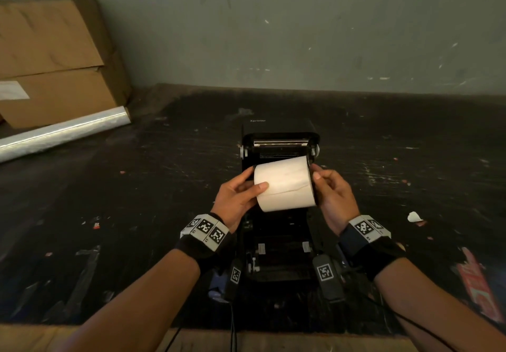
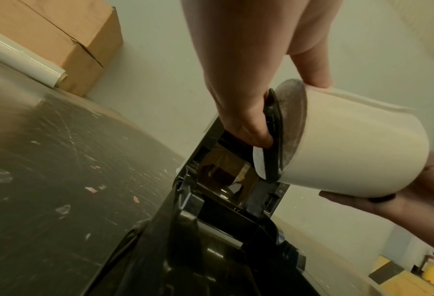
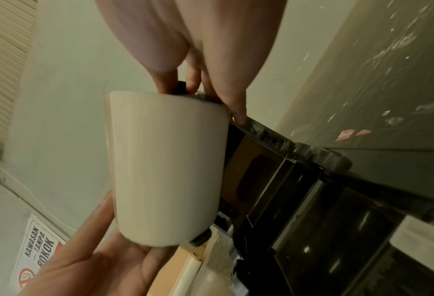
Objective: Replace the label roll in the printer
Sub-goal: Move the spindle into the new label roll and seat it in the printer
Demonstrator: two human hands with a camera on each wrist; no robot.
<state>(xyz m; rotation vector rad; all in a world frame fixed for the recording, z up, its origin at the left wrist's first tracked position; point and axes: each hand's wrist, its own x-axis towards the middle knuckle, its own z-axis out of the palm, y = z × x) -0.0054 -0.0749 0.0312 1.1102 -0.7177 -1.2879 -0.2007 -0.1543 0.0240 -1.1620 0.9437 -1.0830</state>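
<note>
Above open printer (image 1: 279, 143): both hands grip label roll (image 1: 284, 184) ends

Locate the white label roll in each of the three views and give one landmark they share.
Head: white paper label roll at centre, held between both hands.
Left wrist: right of centre.
Right wrist: left of centre.
Shared landmark: the open black plastic printer beneath it.

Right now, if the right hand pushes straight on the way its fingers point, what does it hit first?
Probably the open printer: the right hand, gripping the label roll at its end, points forward towards the raised lid. Depth is unclear.
</note>
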